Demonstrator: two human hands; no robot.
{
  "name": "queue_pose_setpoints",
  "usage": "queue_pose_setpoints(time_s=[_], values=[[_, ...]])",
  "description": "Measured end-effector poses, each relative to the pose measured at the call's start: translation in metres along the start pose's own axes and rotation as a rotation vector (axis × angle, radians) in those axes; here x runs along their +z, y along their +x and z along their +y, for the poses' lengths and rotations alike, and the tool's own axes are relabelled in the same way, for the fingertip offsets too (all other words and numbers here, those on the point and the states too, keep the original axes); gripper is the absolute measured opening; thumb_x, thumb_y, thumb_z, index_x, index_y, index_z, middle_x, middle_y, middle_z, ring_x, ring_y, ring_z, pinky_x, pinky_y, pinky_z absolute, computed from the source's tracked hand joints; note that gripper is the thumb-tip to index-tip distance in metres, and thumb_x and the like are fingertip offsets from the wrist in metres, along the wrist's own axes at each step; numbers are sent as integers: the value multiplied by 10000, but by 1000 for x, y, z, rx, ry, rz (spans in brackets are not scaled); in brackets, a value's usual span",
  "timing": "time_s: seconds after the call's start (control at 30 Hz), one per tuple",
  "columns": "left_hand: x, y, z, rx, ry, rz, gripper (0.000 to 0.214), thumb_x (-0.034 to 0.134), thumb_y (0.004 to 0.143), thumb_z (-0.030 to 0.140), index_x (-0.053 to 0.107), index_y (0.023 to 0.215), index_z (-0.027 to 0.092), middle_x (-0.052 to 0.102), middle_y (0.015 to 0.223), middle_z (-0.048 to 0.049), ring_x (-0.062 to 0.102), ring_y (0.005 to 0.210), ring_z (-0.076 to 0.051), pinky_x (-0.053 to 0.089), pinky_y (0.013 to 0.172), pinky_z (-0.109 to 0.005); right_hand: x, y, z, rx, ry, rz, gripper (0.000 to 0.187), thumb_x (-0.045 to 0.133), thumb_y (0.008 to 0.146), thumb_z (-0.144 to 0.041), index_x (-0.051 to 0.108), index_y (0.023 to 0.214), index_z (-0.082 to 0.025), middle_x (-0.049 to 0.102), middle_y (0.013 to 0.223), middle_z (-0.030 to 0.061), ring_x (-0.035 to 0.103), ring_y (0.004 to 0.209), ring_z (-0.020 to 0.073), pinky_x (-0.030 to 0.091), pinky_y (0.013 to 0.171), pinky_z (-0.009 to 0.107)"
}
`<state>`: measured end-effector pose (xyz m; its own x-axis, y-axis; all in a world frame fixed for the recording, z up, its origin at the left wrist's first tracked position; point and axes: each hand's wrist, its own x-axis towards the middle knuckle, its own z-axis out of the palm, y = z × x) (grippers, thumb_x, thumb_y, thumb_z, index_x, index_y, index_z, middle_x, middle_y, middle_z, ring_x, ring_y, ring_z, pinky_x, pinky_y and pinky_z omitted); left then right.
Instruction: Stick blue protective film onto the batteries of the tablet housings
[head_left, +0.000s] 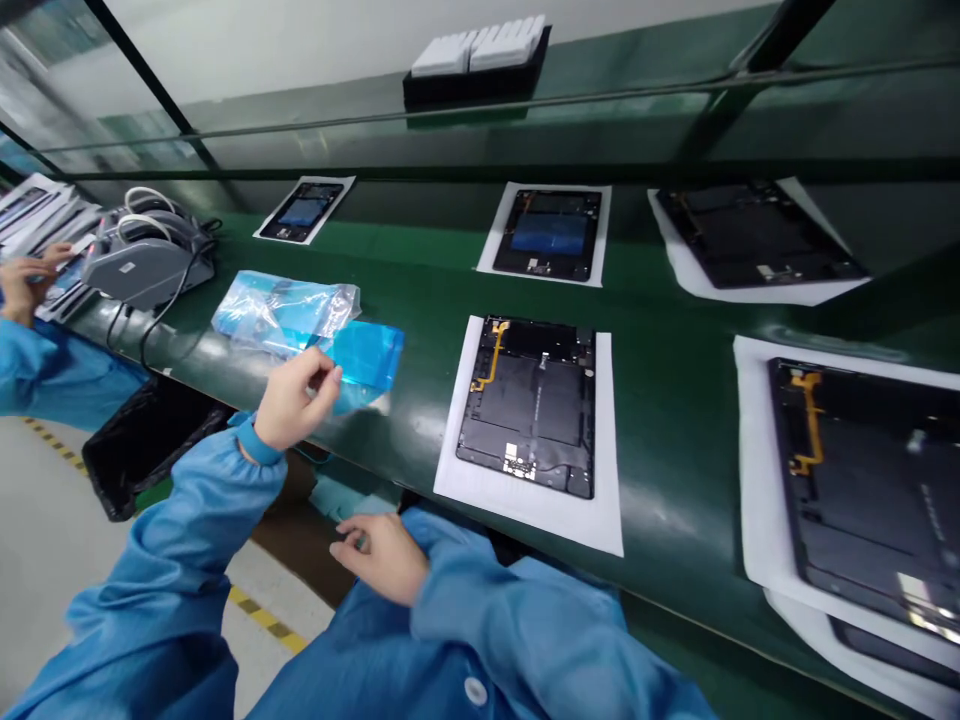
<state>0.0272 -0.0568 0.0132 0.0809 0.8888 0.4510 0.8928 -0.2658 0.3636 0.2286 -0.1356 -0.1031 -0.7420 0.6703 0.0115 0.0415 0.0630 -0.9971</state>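
My left hand (294,398) is pinched on the corner of a blue film sheet (365,357) that lies at the near edge of the green conveyor belt (667,400). A crumpled clear-and-blue plastic bag (281,312) rests just behind it. My right hand (381,556) hangs low near my lap, below the belt edge, fingers curled with nothing visible in them. Both arms wear blue sleeves. An opened tablet chassis (531,403) with a yellow flex cable lies on a white sheet (525,505) to the right of my left hand.
More opened tablets on white sheets lie along the belt (550,233), (754,235), (870,480), (304,210). A grey device with cables (146,258) sits at left, beside another person's hand (26,280). A black bin (142,440) stands below. White parts in a black tray (480,55) rest on the shelf.
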Motion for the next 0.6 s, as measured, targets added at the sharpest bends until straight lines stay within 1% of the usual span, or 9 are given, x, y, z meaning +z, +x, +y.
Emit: queue_pose_setpoints(time_s=[0.03,0.1,0.13,0.2,0.27,0.37,0.47,0.5,0.6], values=[[2,-5,11,62,29,-8,171,569,929,188,503,771,191,506,674,29,464,607,-101,391,611,-252,-17,-7,-17,-11,-8,38,167,677,872,-413,727,955,-277,744,740,-35,673,572,157,581,559,311],[10,-12,36,212,76,-37,157,580,905,139,499,782,194,530,698,14,477,636,-117,394,619,-268,-55,-15,-48,-17,-42,244,221,597,952,-355,724,1101,-253,759,873,6,694,692,143,604,697,301],[15,-14,48,278,83,-59,150,584,896,126,505,788,194,546,706,5,480,644,-127,394,618,-278,-75,-17,-60,-29,-73,304,263,590,967,-347,704,1171,-228,758,938,26,697,738,138,600,754,298],[27,-16,71,363,45,-103,132,587,892,124,525,799,193,575,712,-10,480,646,-142,384,603,-296,-110,-18,-75,-60,-149,293,323,618,968,-384,677,1217,-185,737,950,46,681,746,133,583,753,280],[41,-13,87,407,-30,-140,99,583,911,150,552,825,188,599,722,-17,482,638,-147,380,591,-304,-133,-18,-80,-96,-239,205,300,617,974,-418,681,1119,-164,697,878,42,653,736,137,556,726,271],[58,-6,98,417,-158,-220,59,581,946,226,592,916,177,646,793,-30,545,692,-155,438,633,-302,-152,-21,-75,-127,-338,144,260,540,1018,-394,638,918,-175,648,816,34,623,755,146,522,725,268],[67,2,100,390,-285,-343,118,598,947,249,611,1037,174,689,929,-45,620,810,-160,503,726,-297,-166,-25,-70,-139,-397,161,240,473,1049,-314,605,894,-186,661,841,36,639,807,148,520,775,267],[68,5,99,381,-311,-351,137,602,943,228,614,1068,175,693,966,-49,630,843,-157,512,751,-293,-170,-27,-69,-139,-426,166,244,458,1053,-288,603,883,-189,663,837,36,646,814,150,523,784,267],[67,18,97,367,-195,-188,238,644,923,193,623,1158,166,684,1063,-83,628,959,-184,511,859,-333,-187,-30,-67,-163,-549,183,245,437,1049,-229,631,905,-189,689,861,48,672,817,156,546,775,264]])
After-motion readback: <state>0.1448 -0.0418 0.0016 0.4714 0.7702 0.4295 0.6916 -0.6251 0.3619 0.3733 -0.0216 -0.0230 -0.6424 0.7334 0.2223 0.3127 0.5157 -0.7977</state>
